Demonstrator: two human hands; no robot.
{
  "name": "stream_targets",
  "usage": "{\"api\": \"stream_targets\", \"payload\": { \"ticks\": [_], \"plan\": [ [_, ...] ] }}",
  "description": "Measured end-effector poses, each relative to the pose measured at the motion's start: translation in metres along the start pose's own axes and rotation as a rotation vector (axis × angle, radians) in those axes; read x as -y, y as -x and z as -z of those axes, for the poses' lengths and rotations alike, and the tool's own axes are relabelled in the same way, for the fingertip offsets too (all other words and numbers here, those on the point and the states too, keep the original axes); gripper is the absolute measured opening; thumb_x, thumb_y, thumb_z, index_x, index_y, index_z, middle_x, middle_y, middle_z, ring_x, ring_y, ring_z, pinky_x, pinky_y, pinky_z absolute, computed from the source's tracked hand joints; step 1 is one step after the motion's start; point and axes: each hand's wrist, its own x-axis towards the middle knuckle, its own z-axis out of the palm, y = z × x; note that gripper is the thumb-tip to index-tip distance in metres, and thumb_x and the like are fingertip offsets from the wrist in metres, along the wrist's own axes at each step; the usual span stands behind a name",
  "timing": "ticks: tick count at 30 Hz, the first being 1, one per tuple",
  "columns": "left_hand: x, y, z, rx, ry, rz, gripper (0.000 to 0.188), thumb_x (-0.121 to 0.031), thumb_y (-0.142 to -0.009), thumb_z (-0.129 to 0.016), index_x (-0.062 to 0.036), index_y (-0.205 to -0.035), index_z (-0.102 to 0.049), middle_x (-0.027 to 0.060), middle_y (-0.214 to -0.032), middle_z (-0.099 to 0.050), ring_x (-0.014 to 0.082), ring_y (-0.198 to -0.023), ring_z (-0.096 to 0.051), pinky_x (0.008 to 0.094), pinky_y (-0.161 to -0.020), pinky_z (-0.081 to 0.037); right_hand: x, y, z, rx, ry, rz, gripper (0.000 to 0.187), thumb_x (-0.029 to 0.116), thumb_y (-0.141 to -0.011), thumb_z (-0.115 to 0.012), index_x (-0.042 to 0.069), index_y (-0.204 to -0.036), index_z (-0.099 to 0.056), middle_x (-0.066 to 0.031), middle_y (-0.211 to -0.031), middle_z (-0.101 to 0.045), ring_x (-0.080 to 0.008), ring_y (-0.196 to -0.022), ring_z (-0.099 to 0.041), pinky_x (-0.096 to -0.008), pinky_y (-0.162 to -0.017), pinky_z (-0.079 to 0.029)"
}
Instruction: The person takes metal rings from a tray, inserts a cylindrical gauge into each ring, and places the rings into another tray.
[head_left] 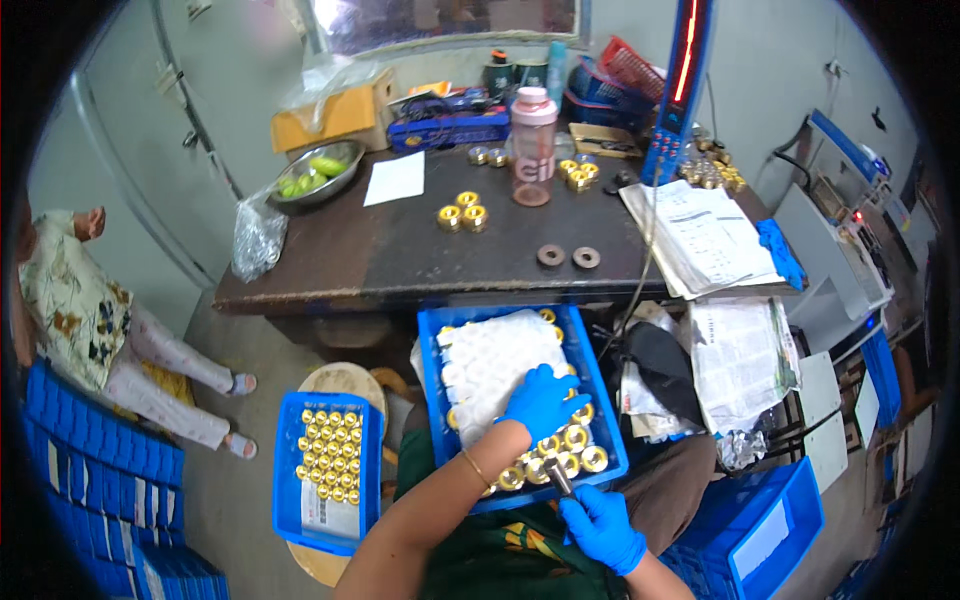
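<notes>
A blue bin (612,440) stands before me, with brass-coloured metal rings (594,459) in its near and right parts. Over much of the rest lies a crumpled white sheet (500,365), with ring-like bumps beneath. My left hand (543,405), in a blue glove, lies across the sheet's right edge and the rings next to it, fingers apart. My right hand (603,528), also gloved in blue, is closed around a dark metal cylindrical tool (560,480). The tool's far end is over the rings at the bin's near edge.
A smaller blue bin (283,480) with rows of rings sits on a round stool (345,382) at left. The dark table (350,255) bears a pink bottle (533,150), ring groups and papers. Another blue bin (805,510) is at lower right. A person (85,320) stands at left.
</notes>
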Motion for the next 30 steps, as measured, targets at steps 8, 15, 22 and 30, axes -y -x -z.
{"api": "stream_targets", "payload": {
  "ticks": [8,15,22,30],
  "plan": [
    [0.030,-0.001,-0.007,-0.107,0.960,0.340,0.036,-0.019,-0.075,-0.063,-0.0064,-0.105,-0.048,0.0165,-0.098,-0.050,0.0288,-0.091,-0.051,0.0368,-0.079,-0.042,-0.006,-0.024,0.006,-0.009,-0.112,-0.079,0.025,0.022,-0.085,-0.051,-0.002,-0.078,-0.054,-0.0058,-0.055,-0.054,-0.0104,-0.042,-0.052,-0.0236,-0.039,-0.041],
    [-0.043,0.065,0.069,-0.146,1.425,0.065,0.034,-0.001,-0.082,-0.044,0.0028,-0.116,-0.040,0.0127,-0.110,-0.049,0.0194,-0.100,-0.051,0.0273,-0.085,-0.042,0.003,-0.042,-0.005,-0.103,-0.175,-0.016,0.025,0.022,-0.086,-0.049,-0.001,-0.077,-0.055,-0.0044,-0.053,-0.052,-0.0101,-0.043,-0.051,-0.0223,-0.039,-0.039],
    [-0.056,0.079,0.091,-0.166,1.083,0.101,0.041,-0.003,-0.077,-0.053,0.0022,-0.115,-0.040,0.0092,-0.102,-0.051,0.0138,-0.094,-0.050,0.0249,-0.081,-0.042,0.023,-0.043,-0.011,-0.382,0.439,0.382,0.015,0.017,-0.078,-0.057,0.002,-0.080,-0.059,-0.0145,-0.059,-0.057,-0.0239,-0.048,-0.056,-0.0317,-0.045,-0.044],
    [-0.078,0.095,0.103,-0.233,1.257,0.166,0.054,0.003,-0.074,-0.050,0.0030,-0.124,-0.030,0.0127,-0.108,-0.048,0.0168,-0.094,-0.050,0.0267,-0.082,-0.043,0.032,-0.037,-0.018,-0.343,0.290,0.421,0.021,0.025,-0.080,-0.055,0.006,-0.089,-0.059,-0.0158,-0.065,-0.059,-0.0289,-0.053,-0.058,-0.0353,-0.047,-0.046]
  ]
}}
